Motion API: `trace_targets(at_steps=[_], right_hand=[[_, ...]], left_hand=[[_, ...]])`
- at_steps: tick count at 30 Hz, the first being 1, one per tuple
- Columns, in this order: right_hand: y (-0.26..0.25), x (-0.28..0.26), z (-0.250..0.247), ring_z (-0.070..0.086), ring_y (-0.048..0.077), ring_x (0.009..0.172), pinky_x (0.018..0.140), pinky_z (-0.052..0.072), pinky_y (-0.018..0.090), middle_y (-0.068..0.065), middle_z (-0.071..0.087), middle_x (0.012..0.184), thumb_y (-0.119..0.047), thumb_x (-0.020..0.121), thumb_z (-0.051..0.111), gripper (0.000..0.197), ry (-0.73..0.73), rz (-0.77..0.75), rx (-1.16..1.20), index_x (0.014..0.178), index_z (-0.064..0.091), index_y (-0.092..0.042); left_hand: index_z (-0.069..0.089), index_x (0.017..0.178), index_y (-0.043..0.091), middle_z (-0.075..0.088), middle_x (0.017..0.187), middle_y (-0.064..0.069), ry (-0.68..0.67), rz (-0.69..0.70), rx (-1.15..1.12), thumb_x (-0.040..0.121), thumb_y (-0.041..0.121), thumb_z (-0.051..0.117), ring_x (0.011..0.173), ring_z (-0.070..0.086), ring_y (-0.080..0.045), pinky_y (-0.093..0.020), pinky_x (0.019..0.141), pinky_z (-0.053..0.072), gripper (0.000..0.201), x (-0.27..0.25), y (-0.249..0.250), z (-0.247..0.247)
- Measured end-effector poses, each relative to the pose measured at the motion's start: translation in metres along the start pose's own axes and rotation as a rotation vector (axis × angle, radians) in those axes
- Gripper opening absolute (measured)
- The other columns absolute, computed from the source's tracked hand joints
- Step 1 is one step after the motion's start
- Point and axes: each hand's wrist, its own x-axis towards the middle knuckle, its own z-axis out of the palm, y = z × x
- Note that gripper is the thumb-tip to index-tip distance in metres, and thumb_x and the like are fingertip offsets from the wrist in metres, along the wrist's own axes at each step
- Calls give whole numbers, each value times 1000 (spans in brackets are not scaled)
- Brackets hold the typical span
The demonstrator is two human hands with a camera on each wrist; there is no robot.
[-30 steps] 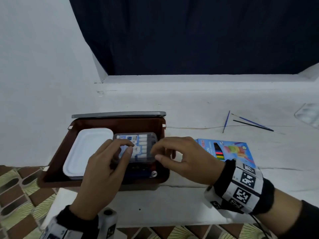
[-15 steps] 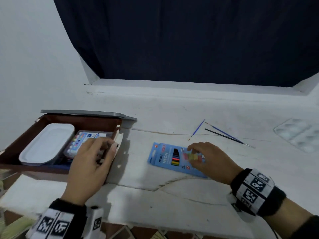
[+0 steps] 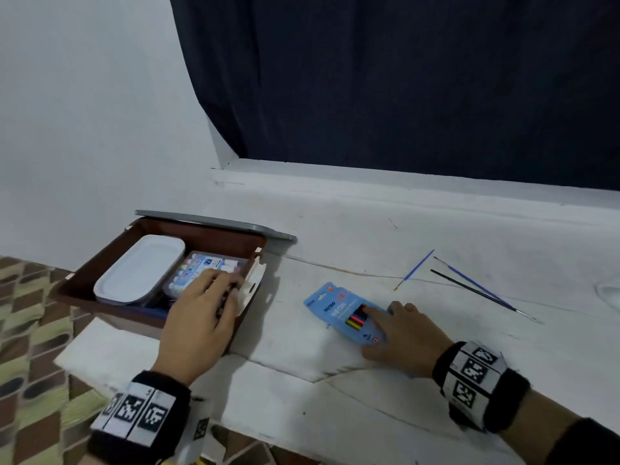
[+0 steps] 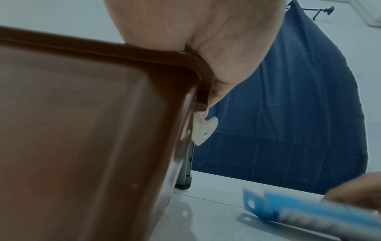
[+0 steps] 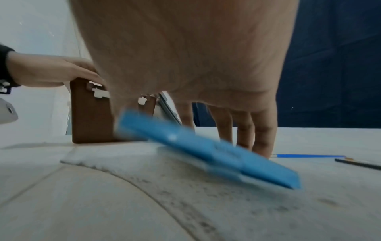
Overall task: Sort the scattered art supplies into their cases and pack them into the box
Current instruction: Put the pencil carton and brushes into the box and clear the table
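The brown box (image 3: 198, 233) stands open at the table's left, holding a white oval case (image 3: 141, 268) and a clear paint case (image 3: 201, 265). My left hand (image 3: 224, 283) rests on the box's right rim, its fingers lying over the paint case. In the left wrist view my thumb hangs down the outer corner of the box (image 4: 92, 130) by a white latch (image 4: 204, 130). My right hand (image 3: 379, 327) grips the blue pencil pack (image 3: 332, 310). That pack (image 5: 206, 154) is tilted, with its left end raised off the table.
Three thin brushes lie beyond my right hand: a blue one (image 3: 416, 268), a black one (image 3: 469, 288) and a blue-handled one (image 3: 476, 283). A white palette (image 3: 609, 293) shows at the right edge. The grey lid (image 3: 214, 221) lies behind the box. Patterned floor lies below the table's left edge.
My right hand left the paint case, moved right to the pencil pack, and has now tipped one end of it up. My left hand stayed on the paint case.
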Motion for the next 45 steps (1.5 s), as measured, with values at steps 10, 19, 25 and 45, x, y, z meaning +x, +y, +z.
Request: trace_targets(at_steps=[10, 19, 25, 45], right_hand=[[-57, 1, -18, 60, 26, 100, 83, 51, 43, -2, 61, 112, -45, 100, 32, 16, 87, 67, 849, 99, 48, -39], [-126, 9, -21, 70, 3, 88, 70, 58, 24, -16, 69, 108, -27, 99, 53, 23, 404, 89, 1295, 110, 56, -47], [-188, 10, -50, 64, -3, 94, 60, 54, 15, -26, 62, 108, -37, 97, 49, 15, 801, -50, 849, 112, 48, -33], [-301, 35, -101, 64, 0, 97, 63, 54, 15, -15, 70, 112, -45, 93, 59, 22, 308, -375, 257, 113, 51, -39]], left_hand=[[61, 109, 29, 57, 105, 18, 3, 20, -272, 99, 24, 44, 91, 60, -6, -32, 73, 53, 21, 1, -10, -8], [67, 109, 26, 66, 114, 9, -32, 19, -461, 95, 35, 53, 107, 62, -13, -20, 85, 49, 22, 20, -86, -81], [57, 122, 51, 53, 129, 36, -454, 257, -65, 90, 63, 46, 124, 45, 14, 0, 101, 27, 36, 52, -194, -117], [53, 126, 47, 52, 121, 30, -760, 393, 26, 82, 56, 69, 106, 53, 7, 4, 79, 35, 48, 94, -237, -118]])
